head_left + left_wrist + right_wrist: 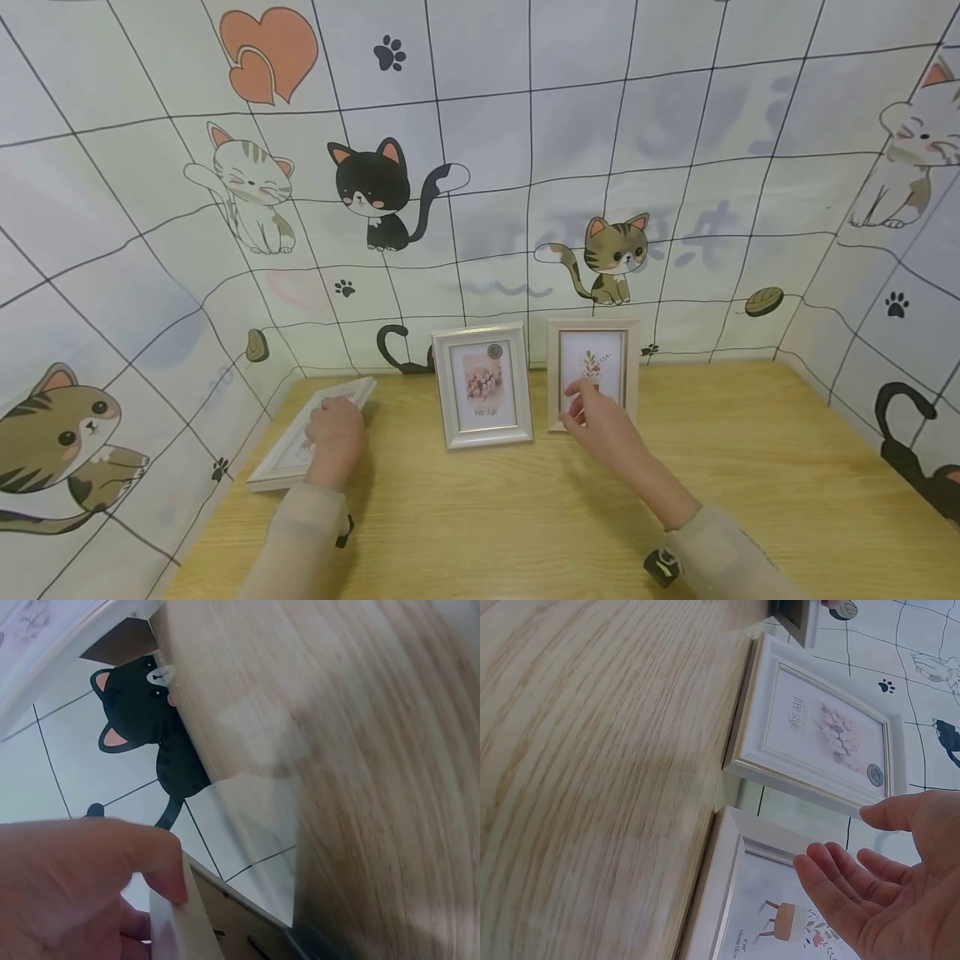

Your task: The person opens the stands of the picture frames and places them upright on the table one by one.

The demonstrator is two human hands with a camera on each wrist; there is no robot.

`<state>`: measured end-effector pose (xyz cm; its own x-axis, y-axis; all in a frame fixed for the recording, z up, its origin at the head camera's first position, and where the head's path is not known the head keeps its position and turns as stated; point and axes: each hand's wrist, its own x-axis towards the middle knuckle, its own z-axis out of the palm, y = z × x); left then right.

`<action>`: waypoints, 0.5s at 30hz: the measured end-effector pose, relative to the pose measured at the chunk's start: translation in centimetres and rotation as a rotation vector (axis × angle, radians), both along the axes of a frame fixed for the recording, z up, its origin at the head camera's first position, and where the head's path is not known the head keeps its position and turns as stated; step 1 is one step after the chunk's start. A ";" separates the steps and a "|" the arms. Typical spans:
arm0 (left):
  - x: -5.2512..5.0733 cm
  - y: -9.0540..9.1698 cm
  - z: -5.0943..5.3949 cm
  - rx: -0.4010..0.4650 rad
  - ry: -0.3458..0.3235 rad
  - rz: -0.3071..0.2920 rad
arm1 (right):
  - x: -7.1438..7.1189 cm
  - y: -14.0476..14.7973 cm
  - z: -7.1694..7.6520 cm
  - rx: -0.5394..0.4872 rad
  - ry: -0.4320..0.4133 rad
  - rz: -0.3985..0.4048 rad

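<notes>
At the left of the table, my left hand (337, 429) grips a white picture frame (273, 481) that leans at a slant. In the left wrist view a bent digit presses on the edge of that frame (196, 907), with other fingers on its opposite side; its dark back shows partly. My right hand (603, 425) is in front of a cream picture frame (555, 375) with a plant print. The right wrist view shows this hand (900, 885) with loosely bent fingers and nothing held. Between the hands stands a white frame (483, 438) with a pink flower print.
The wood-grain table (480, 525) meets a cloth backdrop (487, 167) printed with grid lines and cartoon cats. Backdrop cloth also rises at the left and right sides. Both standing frames are near the table's back edge.
</notes>
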<state>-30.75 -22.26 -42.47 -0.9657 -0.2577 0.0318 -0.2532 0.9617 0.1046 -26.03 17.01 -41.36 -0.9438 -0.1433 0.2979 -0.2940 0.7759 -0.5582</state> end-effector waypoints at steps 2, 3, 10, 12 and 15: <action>0.3 0.2 0.1 -0.036 -0.005 -0.012 | 0.0 0.0 0.0 -0.002 0.002 0.001; 0.5 0.3 0.2 -0.072 -0.012 -0.029 | 0.1 0.1 0.0 -0.002 0.005 0.003; 1.7 0.2 0.7 -0.209 0.053 -0.098 | 0.1 0.2 -0.1 0.000 0.012 -0.002; 1.8 -0.1 1.0 -0.154 0.075 -0.089 | 0.1 0.2 -0.1 -0.001 0.006 -0.003; 2.1 -0.7 1.4 -0.100 0.063 -0.086 | 0.0 0.1 0.0 -0.003 -0.002 0.004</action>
<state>-28.61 -22.98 -41.07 -0.9793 -0.1669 0.1144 -0.1656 0.9860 0.0208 -26.01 17.13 -41.31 -0.9437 -0.1463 0.2966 -0.2962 0.7728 -0.5613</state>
